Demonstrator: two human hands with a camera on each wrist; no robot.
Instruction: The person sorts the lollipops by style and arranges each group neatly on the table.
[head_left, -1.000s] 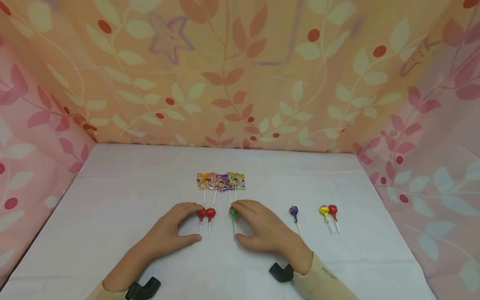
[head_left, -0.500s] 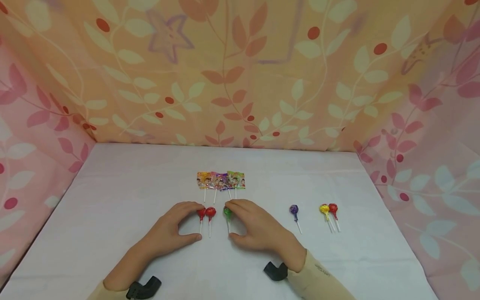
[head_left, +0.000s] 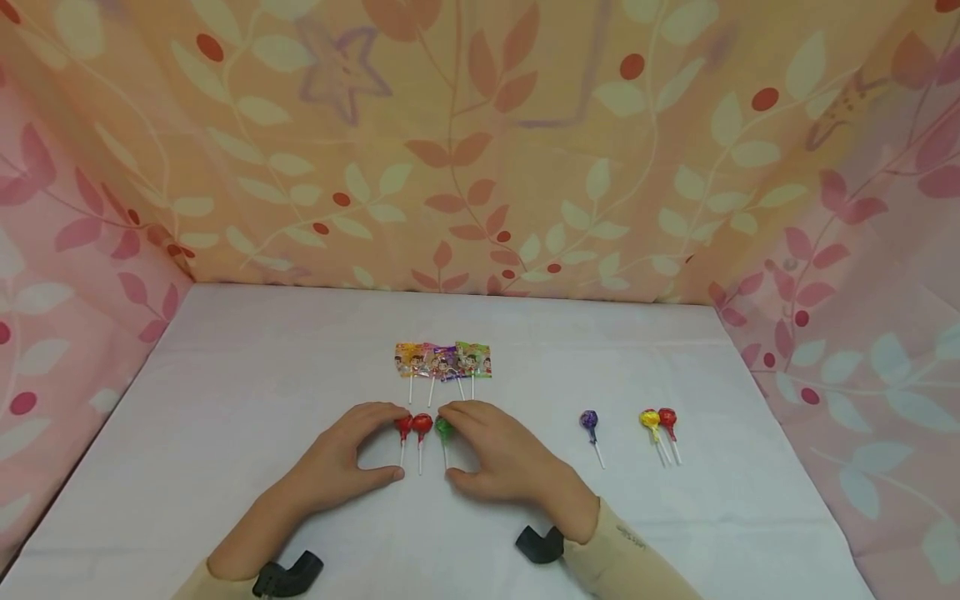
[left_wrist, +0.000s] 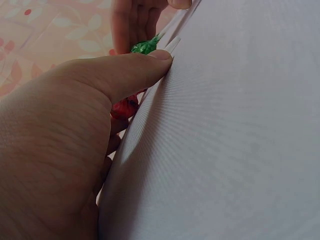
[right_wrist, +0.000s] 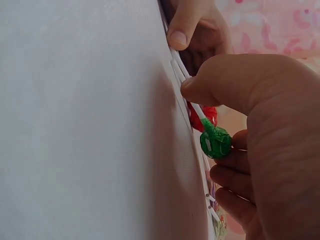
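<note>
In the head view, my left hand (head_left: 341, 458) holds the leftmost red lollipop (head_left: 403, 425), forefinger at the candy and thumb by the stick's lower end. A second red lollipop (head_left: 422, 424) lies just right of it, its stick parallel. My right hand (head_left: 513, 458) holds a green lollipop (head_left: 443, 430) beside that, with a small gap between them. The right wrist view shows the thumb against the stick and fingers behind the green candy (right_wrist: 216, 142). In the left wrist view, the thumb meets a white stick and partly hides a red candy (left_wrist: 125, 107).
Behind the hands lie several lollipops in flat printed wrappers (head_left: 442, 362), side by side. To the right are a purple lollipop (head_left: 589, 421), then a yellow one (head_left: 649, 419) and a red one (head_left: 667, 418) together. Patterned cloth walls (head_left: 465, 167) surround the white tabletop (head_left: 262, 358).
My right hand has slid left along the tabletop with the green lollipop, narrowing the gap to the two red ones. The left hand has stayed in place.
</note>
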